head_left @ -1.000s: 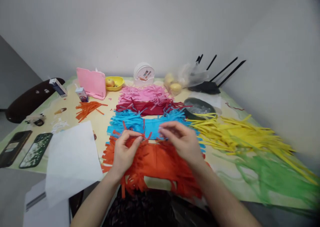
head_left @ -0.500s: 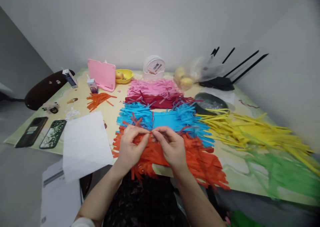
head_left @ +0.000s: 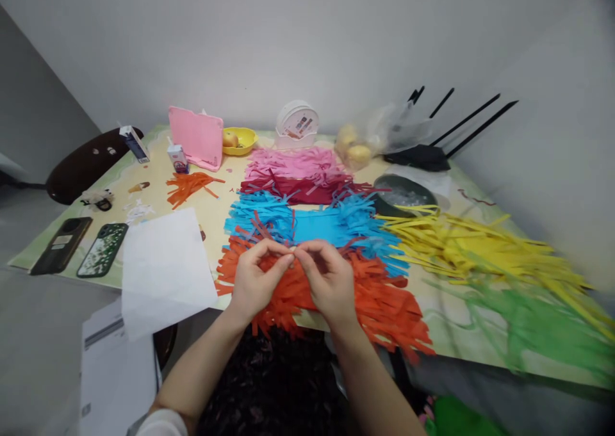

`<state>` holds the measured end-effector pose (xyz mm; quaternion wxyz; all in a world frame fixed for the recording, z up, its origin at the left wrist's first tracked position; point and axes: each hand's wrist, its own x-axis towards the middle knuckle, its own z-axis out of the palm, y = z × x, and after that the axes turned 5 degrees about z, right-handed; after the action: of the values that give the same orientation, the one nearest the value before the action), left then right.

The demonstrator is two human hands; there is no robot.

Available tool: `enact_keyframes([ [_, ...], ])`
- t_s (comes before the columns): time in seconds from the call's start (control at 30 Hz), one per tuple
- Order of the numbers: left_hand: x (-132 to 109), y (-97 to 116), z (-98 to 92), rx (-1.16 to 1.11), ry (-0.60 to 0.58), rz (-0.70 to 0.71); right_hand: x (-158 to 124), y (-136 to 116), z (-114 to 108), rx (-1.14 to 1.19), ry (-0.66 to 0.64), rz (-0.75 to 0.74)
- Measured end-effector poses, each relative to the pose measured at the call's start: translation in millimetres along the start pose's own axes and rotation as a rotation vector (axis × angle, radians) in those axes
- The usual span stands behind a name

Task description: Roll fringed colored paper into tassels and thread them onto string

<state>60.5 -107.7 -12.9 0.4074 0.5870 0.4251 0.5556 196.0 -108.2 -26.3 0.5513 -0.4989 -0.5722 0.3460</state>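
Observation:
My left hand (head_left: 262,279) and my right hand (head_left: 327,279) meet fingertip to fingertip over a pile of orange-red fringed strips (head_left: 384,289). Each pinches thumb against forefinger; whatever lies between the tips is too small to make out. Just beyond my fingers spreads a blue fringed sheet (head_left: 317,226), its cut ends bunched at both sides. Behind it lie a dark red fringed piece (head_left: 307,191) and a pink fringed piece (head_left: 294,164). Yellow fringed strips (head_left: 490,247) and green strips (head_left: 552,324) spread over the table to the right.
White paper (head_left: 166,273) overhangs the front edge, beside two phones (head_left: 102,250). Further back stand a pink tablet case (head_left: 196,138), a drink carton (head_left: 177,159), a yellow bowl (head_left: 247,143) and a white round holder (head_left: 296,125). A black router (head_left: 418,159) sits back right.
The view has tilted slightly. My hands stay pinched together at nearly the same place, fingertips a little closer; the orange-red bit seen between them earlier no longer shows.

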Motion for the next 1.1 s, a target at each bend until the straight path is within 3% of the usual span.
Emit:
enact_keyframes([
  [0.27, -1, -4, 0.5, -0.174, -0.071, -0.051, -1, 3, 1, 0.084, 0.046, 0.037],
  [0.47, -5, -12, -0.2, -0.058, 0.03, -0.045, 6, 2, -11, 0.079, -0.14, 0.095],
  [0.67, -9, -13, 2.0, -0.058, 0.01, -0.014, 10, 0, -19, 0.058, -0.146, 0.067],
  [0.93, -15, -13, -0.7, 0.158, 0.017, 0.12, 7, -5, -15, 0.121, -0.187, 0.142],
  [1.1, -22, -12, 0.2, 0.422, 0.027, 0.343, 7, -3, -14, 0.147, -0.199, 0.168],
])
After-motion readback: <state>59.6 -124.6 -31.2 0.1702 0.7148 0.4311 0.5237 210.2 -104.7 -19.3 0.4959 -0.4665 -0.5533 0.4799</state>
